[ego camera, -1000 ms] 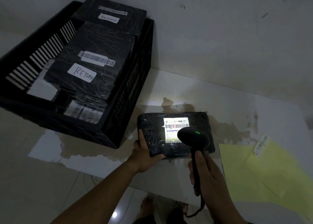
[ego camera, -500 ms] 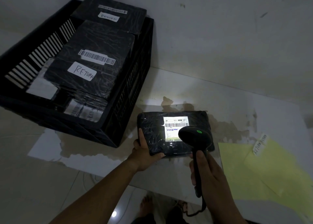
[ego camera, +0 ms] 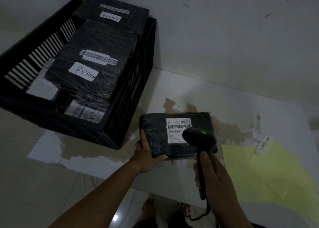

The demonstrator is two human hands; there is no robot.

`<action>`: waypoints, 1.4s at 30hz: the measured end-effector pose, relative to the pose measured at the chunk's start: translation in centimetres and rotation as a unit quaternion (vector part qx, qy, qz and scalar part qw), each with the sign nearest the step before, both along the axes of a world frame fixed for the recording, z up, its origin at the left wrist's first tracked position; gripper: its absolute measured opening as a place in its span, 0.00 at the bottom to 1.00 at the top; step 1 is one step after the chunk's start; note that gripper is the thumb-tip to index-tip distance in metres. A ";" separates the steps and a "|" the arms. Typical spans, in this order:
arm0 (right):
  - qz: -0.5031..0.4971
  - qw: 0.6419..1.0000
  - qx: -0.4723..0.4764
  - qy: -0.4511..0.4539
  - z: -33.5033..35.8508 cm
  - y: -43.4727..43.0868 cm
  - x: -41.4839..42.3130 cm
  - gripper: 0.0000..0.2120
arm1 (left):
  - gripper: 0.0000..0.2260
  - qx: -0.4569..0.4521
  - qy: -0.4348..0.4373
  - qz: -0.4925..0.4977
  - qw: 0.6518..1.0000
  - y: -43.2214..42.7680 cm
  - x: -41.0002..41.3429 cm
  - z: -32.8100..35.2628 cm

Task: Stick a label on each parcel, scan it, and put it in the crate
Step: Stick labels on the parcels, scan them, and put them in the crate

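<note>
A black plastic-wrapped parcel (ego camera: 160, 134) lies on the white table, a white barcode label (ego camera: 177, 126) on its top. My left hand (ego camera: 146, 156) grips its near-left corner. My right hand (ego camera: 214, 179) holds a black handheld scanner (ego camera: 200, 138) by the handle. Its head, showing a green dot, hovers over the parcel's right part and points at the label. The black crate (ego camera: 131, 96) stands at the left with several black parcels stacked inside, the top ones bearing barcodes and "RETURN" stickers (ego camera: 84, 71).
Yellow backing sheets (ego camera: 269, 174) lie at the right with a "RETURN" sticker (ego camera: 263, 145) on their upper edge. The table surface (ego camera: 241, 107) is stained brown near the parcel. A wall rises behind. The scanner cable hangs below the table's front edge, above bare feet.
The bright scan light on the label has gone out; the label now looks dim. The hands, parcel and scanner have barely moved.
</note>
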State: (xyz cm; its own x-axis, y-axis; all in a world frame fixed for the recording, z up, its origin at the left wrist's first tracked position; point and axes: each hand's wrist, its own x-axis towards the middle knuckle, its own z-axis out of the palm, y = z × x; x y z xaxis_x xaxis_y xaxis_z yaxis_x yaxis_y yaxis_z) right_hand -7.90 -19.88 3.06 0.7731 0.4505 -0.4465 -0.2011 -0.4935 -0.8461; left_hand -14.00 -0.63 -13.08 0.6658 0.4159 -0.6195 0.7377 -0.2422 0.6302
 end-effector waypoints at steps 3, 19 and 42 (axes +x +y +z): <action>0.000 1.000 0.004 0.006 0.0 -0.1 0.0 0.28 | 0.60 -0.009 -0.002 -0.002 1.000 0.1 0.0 0.0; 0.005 0.999 0.052 -0.017 -1.8 -0.3 1.0 0.20 | 0.60 -0.010 0.004 -0.008 1.000 0.2 0.0 0.3; -0.105 0.977 -0.112 -0.145 -18.1 -8.3 20.6 0.26 | 0.61 0.007 -0.005 -0.036 0.999 0.9 10.0 -0.8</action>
